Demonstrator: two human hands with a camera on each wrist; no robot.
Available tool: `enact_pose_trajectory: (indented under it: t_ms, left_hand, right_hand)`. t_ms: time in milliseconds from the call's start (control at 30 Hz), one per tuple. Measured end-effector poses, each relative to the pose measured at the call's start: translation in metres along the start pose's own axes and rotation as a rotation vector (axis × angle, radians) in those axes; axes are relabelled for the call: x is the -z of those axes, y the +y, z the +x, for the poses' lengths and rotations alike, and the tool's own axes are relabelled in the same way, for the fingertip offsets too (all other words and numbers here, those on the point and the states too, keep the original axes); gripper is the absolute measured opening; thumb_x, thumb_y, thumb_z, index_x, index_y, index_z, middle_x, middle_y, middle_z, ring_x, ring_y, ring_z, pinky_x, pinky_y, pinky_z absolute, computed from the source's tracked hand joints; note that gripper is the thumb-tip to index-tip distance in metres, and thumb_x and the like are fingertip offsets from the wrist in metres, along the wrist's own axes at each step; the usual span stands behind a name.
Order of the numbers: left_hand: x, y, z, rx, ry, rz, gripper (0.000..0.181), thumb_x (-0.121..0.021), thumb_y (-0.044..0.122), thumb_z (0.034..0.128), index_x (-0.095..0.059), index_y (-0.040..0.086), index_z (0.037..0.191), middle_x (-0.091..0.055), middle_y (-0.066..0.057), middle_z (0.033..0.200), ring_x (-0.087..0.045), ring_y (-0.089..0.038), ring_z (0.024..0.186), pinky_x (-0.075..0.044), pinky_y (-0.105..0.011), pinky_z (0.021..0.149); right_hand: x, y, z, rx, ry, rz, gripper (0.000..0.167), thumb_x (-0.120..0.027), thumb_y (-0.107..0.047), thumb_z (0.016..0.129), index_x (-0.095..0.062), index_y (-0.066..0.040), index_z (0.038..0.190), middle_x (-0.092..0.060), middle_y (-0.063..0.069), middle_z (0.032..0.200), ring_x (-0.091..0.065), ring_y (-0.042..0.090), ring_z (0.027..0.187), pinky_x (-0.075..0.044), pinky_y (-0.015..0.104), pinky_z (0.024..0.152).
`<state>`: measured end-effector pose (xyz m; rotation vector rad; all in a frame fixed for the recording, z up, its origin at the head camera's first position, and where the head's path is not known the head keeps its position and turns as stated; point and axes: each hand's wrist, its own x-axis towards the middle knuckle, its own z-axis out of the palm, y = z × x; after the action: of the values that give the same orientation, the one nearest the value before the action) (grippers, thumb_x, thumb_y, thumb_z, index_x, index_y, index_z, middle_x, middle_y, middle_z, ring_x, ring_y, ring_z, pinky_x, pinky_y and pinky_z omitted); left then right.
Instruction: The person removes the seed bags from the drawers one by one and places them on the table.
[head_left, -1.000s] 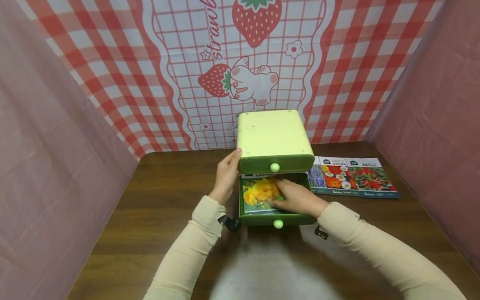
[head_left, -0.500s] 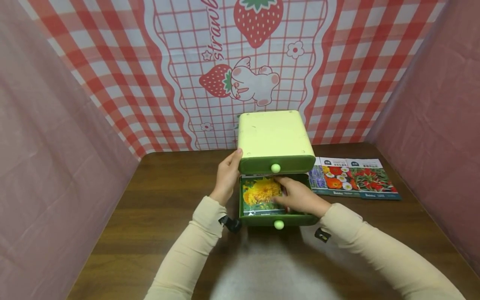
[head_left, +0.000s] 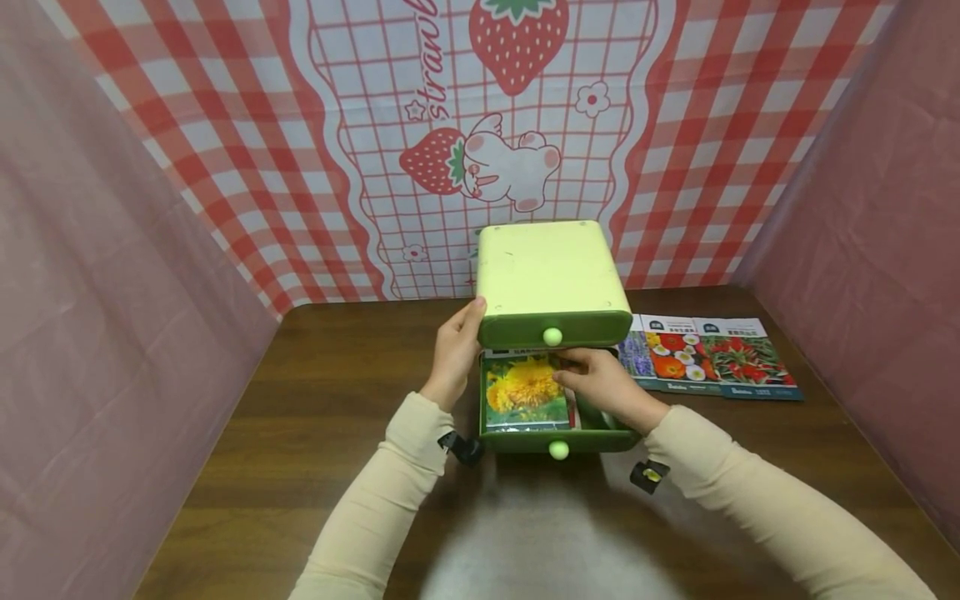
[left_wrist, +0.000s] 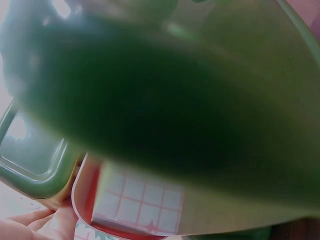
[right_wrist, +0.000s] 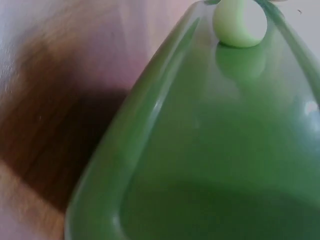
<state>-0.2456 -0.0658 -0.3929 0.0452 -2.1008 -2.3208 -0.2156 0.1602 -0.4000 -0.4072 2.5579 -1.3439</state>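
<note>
A small two-drawer cabinet with a pale yellow-green top [head_left: 553, 267] stands on the table, its lower drawer [head_left: 517, 442] pulled out. My left hand [head_left: 453, 354] grips the cabinet's left side near the front corner; its fingers [left_wrist: 60, 222] show in the left wrist view. In the drawer lies a packet with yellow flowers [head_left: 525, 390], and a reddish edge shows beside it. My right hand [head_left: 609, 387] reaches in from the right, thumb and forefinger pinching the packet's right edge. The right wrist view shows a green drawer front [right_wrist: 210, 150] and its round knob [right_wrist: 239, 22], not the fingers.
To the right of the cabinet, three flower packets lie overlapping: purple [head_left: 636, 354], orange and white [head_left: 681, 358], and red [head_left: 750, 358]. The upper drawer [head_left: 517, 331] is closed. A checked strawberry cloth [head_left: 300, 167] hangs behind the wooden table [head_left: 315, 442], with pink cloth at both sides.
My right hand has drawn back a little to the right, its spread fingers coming together at the packet's right edge. More of the yellow-flower packet shows. My left hand has stayed on the cabinet.
</note>
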Motion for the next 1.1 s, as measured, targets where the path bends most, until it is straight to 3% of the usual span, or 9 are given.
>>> enact_pose_trajectory:
  t_ms: [200, 333, 433, 567, 700, 800, 867, 967, 1100]
  left_hand:
    - [-0.001, 0.001, -0.001, -0.005, -0.005, 0.002, 0.062, -0.053, 0.053, 0.0970, -0.048, 0.015, 0.146, -0.046, -0.001, 0.152, -0.048, -0.021, 0.135, -0.046, -0.045, 0.109]
    - [-0.001, 0.000, -0.001, -0.007, -0.008, -0.005, 0.062, -0.053, 0.052, 0.0973, -0.048, 0.014, 0.145, -0.047, -0.002, 0.151, -0.050, -0.022, 0.134, -0.047, -0.044, 0.108]
    - [-0.001, 0.001, -0.001, -0.004, -0.001, -0.009, 0.061, -0.053, 0.052, 0.0974, -0.049, 0.014, 0.145, -0.048, -0.002, 0.150, -0.052, -0.022, 0.132, -0.047, -0.042, 0.108]
    - [-0.001, 0.001, -0.002, 0.000, 0.008, -0.010, 0.061, -0.054, 0.051, 0.0975, -0.049, 0.013, 0.145, -0.048, -0.002, 0.150, -0.053, -0.021, 0.131, -0.047, -0.041, 0.108]
    - [-0.001, 0.001, -0.001, 0.003, 0.012, -0.012, 0.060, -0.053, 0.050, 0.0980, -0.049, 0.013, 0.145, -0.048, -0.002, 0.150, -0.052, -0.021, 0.131, -0.047, -0.042, 0.108]
    - [-0.001, 0.000, 0.000, 0.000, 0.006, -0.009, 0.060, -0.053, 0.050, 0.0978, -0.049, 0.013, 0.145, -0.047, -0.002, 0.151, -0.051, -0.021, 0.133, -0.046, -0.043, 0.109]
    - [-0.001, 0.001, 0.000, -0.002, 0.002, -0.004, 0.062, -0.053, 0.051, 0.0975, -0.048, 0.013, 0.146, -0.046, -0.002, 0.151, -0.049, -0.021, 0.135, -0.045, -0.044, 0.109]
    - [-0.002, 0.001, 0.000, -0.013, 0.000, -0.006, 0.062, -0.053, 0.051, 0.0978, -0.047, 0.012, 0.146, -0.045, -0.003, 0.152, -0.048, -0.022, 0.135, -0.046, -0.044, 0.109]
    - [-0.002, 0.001, -0.001, -0.022, 0.009, 0.001, 0.061, -0.052, 0.049, 0.0986, -0.048, 0.011, 0.145, -0.045, -0.004, 0.152, -0.048, -0.022, 0.136, -0.046, -0.043, 0.110]
  right_hand:
    - [0.002, 0.001, -0.001, -0.063, 0.007, 0.194, 0.051, -0.055, -0.013, 0.098, -0.043, 0.011, 0.142, -0.054, 0.033, 0.135, -0.063, 0.032, 0.111, -0.055, 0.043, 0.097]
    - [0.005, 0.002, 0.000, -0.140, -0.028, 0.358, 0.052, -0.051, -0.008, 0.100, -0.035, 0.016, 0.143, -0.044, 0.036, 0.142, -0.067, 0.021, 0.107, -0.058, 0.031, 0.090]
    - [0.006, 0.002, 0.001, -0.204, -0.060, 0.424, 0.053, -0.050, -0.007, 0.100, -0.032, 0.019, 0.143, -0.048, 0.037, 0.138, -0.070, 0.012, 0.093, -0.059, 0.027, 0.086]
    - [0.006, 0.003, 0.003, -0.262, -0.099, 0.428, 0.055, -0.053, -0.007, 0.099, -0.032, 0.020, 0.141, -0.058, 0.033, 0.125, -0.066, 0.005, 0.081, -0.060, 0.026, 0.081]
    - [0.004, 0.005, 0.005, -0.287, -0.149, 0.385, 0.049, -0.057, -0.009, 0.097, -0.042, 0.017, 0.136, -0.065, 0.017, 0.108, -0.063, 0.007, 0.077, -0.061, 0.026, 0.077]
    - [0.002, 0.006, 0.005, -0.299, -0.174, 0.346, 0.029, -0.061, -0.011, 0.096, -0.060, 0.011, 0.114, -0.066, 0.006, 0.094, -0.064, 0.008, 0.072, -0.061, 0.026, 0.070]
    - [0.000, 0.007, 0.005, -0.305, -0.188, 0.328, 0.015, -0.063, -0.011, 0.095, -0.063, 0.004, 0.095, -0.066, 0.002, 0.085, -0.064, 0.008, 0.068, -0.061, 0.026, 0.066]
    - [-0.002, 0.007, 0.006, -0.320, -0.187, 0.310, 0.017, -0.065, -0.012, 0.094, -0.060, -0.005, 0.079, -0.066, 0.001, 0.078, -0.065, 0.009, 0.065, -0.059, 0.025, 0.062]
    - [-0.004, 0.007, 0.008, -0.331, -0.176, 0.297, 0.020, -0.066, -0.012, 0.093, -0.056, -0.006, 0.076, -0.064, 0.001, 0.077, -0.063, 0.009, 0.064, -0.058, 0.024, 0.058]
